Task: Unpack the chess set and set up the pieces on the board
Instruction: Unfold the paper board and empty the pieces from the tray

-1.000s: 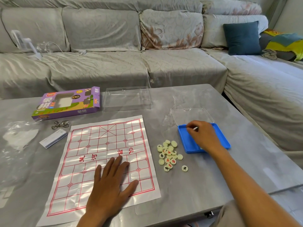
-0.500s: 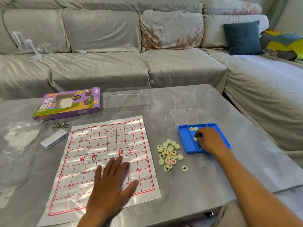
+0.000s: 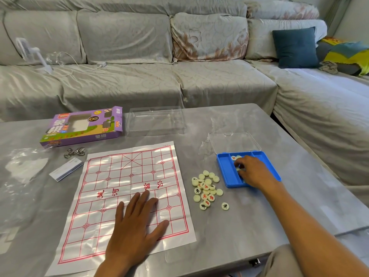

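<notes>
A person sits at a grey table point(image 3: 229, 232) with a paper chess board point(image 3: 127, 188), printed with a red grid, spread flat in front of them. Their left hand point(image 3: 133, 230) lies palm down on the near part of the board, fingers straight and spread, holding nothing. Just right of the board sits a loose heap of round cream pieces point(image 3: 206, 189) marked in red and black; one piece lies a little apart on the near right. Further right is a blue tray point(image 3: 225, 170) with a clear hinged lid point(image 3: 233, 141) open behind it. The right hand point(image 3: 252, 172) reaches into the tray, fingers curled over a few pieces there; whether it has actually gripped one cannot be told. At the far left of the table lie a purple box point(image 3: 83, 126), a clear plastic cover point(image 3: 155, 120) and a small white booklet point(image 3: 65, 169). A grey sofa point(image 3: 139, 66) runs behind.
</notes>
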{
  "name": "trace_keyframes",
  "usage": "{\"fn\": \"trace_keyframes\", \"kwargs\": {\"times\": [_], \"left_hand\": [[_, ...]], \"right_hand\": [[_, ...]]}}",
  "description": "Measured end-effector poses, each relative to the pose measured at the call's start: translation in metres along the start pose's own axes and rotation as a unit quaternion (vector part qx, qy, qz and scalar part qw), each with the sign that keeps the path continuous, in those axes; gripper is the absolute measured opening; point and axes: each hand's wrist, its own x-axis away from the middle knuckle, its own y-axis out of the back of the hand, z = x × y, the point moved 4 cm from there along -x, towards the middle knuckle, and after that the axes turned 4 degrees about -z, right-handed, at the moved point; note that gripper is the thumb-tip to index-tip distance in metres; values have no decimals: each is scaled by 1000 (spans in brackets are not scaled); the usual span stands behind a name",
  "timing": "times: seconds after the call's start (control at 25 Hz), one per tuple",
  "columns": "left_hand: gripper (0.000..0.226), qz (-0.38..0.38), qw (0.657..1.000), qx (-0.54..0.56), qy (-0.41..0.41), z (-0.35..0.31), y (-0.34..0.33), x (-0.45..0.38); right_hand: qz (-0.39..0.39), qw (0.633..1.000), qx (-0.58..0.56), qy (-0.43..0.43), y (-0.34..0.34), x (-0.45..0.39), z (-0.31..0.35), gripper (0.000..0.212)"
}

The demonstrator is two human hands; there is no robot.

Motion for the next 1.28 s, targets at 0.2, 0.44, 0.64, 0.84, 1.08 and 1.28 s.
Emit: {"fn": "trace_keyframes", "kwargs": {"times": [0.2, 0.44, 0.64, 0.84, 1.08, 1.28], "left_hand": [[88, -1, 1000, 15, 6, -2, 4, 0], [90, -9, 1000, 21, 7, -4, 9, 2], [83, -4, 1000, 21, 1, -3, 6, 0], [84, -7, 1000, 17, 2, -1, 3, 1], [84, -6, 1000, 13, 0, 0, 0, 0], [85, -7, 1000, 7, 1, -2, 2, 0]], "right_hand": [[-11, 999, -17, -44, -3, -4, 2, 30], [-110, 986, -84, -88, 7, 1, -11, 23], [-118, 963, -242, 24, 29, 21, 42, 14], [15, 984, -155, 83, 1, 28, 79, 21], [-126, 969, -198, -84, 36, 15, -10, 16], [24, 991, -79, -107, 21, 16, -48, 33]]}}
